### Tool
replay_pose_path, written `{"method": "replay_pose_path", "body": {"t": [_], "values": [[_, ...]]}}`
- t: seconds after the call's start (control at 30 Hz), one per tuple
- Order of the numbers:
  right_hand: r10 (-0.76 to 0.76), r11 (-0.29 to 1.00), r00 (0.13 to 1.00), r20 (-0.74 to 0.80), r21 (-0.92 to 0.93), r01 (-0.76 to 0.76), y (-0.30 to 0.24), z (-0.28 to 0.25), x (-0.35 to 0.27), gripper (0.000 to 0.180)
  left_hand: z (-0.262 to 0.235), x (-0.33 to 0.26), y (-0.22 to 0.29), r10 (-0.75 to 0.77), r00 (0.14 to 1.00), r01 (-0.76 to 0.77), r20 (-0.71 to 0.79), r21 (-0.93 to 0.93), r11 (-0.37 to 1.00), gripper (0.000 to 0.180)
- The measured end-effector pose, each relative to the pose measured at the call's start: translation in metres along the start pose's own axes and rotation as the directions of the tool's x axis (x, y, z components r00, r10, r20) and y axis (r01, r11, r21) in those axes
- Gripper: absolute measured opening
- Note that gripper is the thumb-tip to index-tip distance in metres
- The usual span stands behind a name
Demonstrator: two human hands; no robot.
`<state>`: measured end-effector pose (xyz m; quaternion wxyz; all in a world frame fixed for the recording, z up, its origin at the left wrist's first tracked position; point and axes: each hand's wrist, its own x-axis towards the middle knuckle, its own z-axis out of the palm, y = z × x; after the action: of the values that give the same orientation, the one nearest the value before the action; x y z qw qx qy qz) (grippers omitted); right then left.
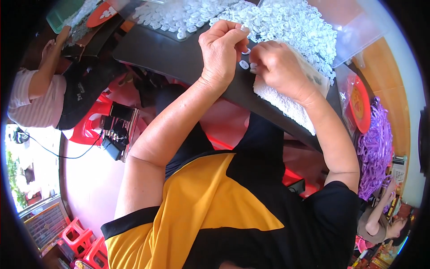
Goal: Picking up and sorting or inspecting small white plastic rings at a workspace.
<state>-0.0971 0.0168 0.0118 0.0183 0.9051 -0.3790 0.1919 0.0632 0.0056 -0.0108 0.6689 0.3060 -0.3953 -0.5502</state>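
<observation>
My left hand [224, 51] is raised over the dark table edge with its thumb and fingers pinched together. Something small and pale shows at the thumb tip, too small to make out. My right hand [281, 69] is curled beside it, fingers bent inward over a folded white towel [286, 105]. Pale bits show at its fingertips; whether they are nails or a held piece is unclear. A small white oval piece [243, 65] with slots in its middle lies on the table between the hands. Beyond them spreads a large heap of similar white pieces [293, 29].
A second white heap [174, 15] lies at the far left of the dark table [150, 49]. At right are a red plate [359, 104] and purple ribbon strips [375, 143]. Another person [38, 92] works at left; one more person [374, 222] is at lower right. Red stools [77, 235] stand lower left.
</observation>
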Motion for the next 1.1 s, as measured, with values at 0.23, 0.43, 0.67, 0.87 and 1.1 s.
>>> {"method": "replay_pose_path", "body": {"t": [0.23,0.43,0.67,0.87,1.1], "values": [[0.073,0.990,0.977,-0.202,0.133,-0.047,0.010,-0.033,-0.009,0.007,0.000,-0.001,0.001,0.002,1.000,-0.002,-0.010,0.025,1.000,0.009],[0.185,0.979,0.980,-0.078,-0.077,-0.190,0.061,-0.018,-0.043,0.008,0.028,-0.013,0.000,-0.099,0.973,0.042,0.211,0.257,0.965,0.011],[0.248,0.962,0.950,-0.192,-0.071,-0.265,0.056,-0.021,-0.061,0.010,0.068,0.002,-0.001,-0.176,0.927,0.065,0.330,0.323,0.944,0.013],[0.344,0.939,0.916,-0.208,0.067,-0.337,0.055,-0.017,-0.065,0.012,0.087,0.016,-0.023,-0.213,0.893,0.137,0.397,0.210,0.968,0.012],[0.684,0.527,0.717,-0.135,0.771,-0.358,0.073,-0.050,-0.072,0.012,0.083,0.010,-0.029,-0.278,0.877,0.182,0.391,0.265,0.947,0.011]]}}
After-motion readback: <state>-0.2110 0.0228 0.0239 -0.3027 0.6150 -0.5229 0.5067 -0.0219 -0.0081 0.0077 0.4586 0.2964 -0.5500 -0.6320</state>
